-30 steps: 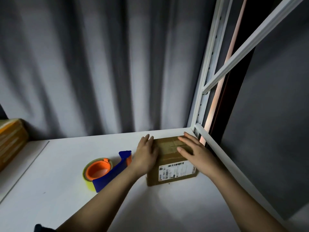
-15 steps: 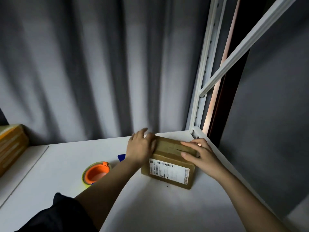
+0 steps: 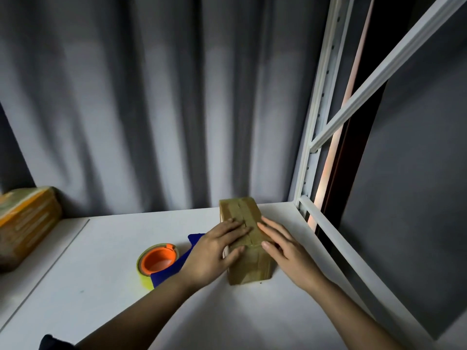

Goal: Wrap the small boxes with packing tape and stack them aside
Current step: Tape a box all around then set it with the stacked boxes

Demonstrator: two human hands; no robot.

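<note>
Between both palms, the box (image 3: 243,238) runs lengthwise away; left hand (image 3: 214,251) and right hand (image 3: 283,245) press flat, fingers straight, gripping nothing.

Box (image 3: 246,238) gets turned: a second ago its long side runs left-right with the barcode label facing the camera; now its long axis points away, toward the curtain, label barely visible on the left side. Left hand (image 3: 214,251) goes from the box's left end to lying across the top, thumb on the near-left edge. Right hand (image 3: 283,246) shifts from the top to the box's right side, fingers (image 3: 267,227) flat.
</note>
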